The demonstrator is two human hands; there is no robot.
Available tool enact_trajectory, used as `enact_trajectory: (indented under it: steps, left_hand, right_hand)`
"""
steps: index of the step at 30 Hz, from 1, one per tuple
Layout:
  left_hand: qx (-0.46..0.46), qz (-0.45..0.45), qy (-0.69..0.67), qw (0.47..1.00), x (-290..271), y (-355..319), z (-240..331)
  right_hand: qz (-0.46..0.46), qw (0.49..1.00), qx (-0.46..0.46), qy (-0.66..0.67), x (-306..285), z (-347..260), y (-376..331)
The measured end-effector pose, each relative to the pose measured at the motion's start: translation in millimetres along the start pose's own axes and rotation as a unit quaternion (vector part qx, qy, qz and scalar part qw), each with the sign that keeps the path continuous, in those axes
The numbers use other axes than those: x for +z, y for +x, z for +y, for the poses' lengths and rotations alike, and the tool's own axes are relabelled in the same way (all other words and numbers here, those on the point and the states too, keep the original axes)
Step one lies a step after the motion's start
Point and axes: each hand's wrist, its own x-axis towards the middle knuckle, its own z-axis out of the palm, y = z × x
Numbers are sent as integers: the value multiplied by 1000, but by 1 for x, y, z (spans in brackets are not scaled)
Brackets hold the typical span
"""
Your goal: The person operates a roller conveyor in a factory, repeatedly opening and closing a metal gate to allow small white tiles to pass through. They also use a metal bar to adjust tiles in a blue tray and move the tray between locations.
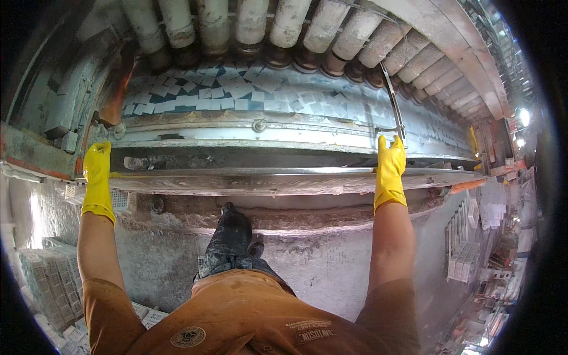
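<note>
A long, narrow metal panel with a shiny upper edge lies tilted across the front of a machine, at about waist height. At its left end my left hand, in a yellow rubber glove, is closed round the panel's edge. Farther right, my right hand, in a matching glove, is closed over the same edge. Both arms are stretched forward and wide apart. Beyond the panel runs a pale metal rail with a round knob. The undersides of both hands are hidden.
Behind the rail, many white square pieces lie on a wet bluish bed beneath a row of thick grey cylinders. A thin metal bar stands near my right hand. White plastic crates are stacked left; another crate stands right.
</note>
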Motion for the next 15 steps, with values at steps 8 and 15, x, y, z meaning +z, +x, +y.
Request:
enact_trajectory:
  steps: [8,15]
  left_hand:
    - [10,4,-6,1000,5,8,-15]
    - [-4,-18,-4,1000,-10,-3,7]
  right_hand:
    - [-13,1000,9,3,-3,-6,-1]
    - [-20,1000,17,-1,-8,-9,-2]
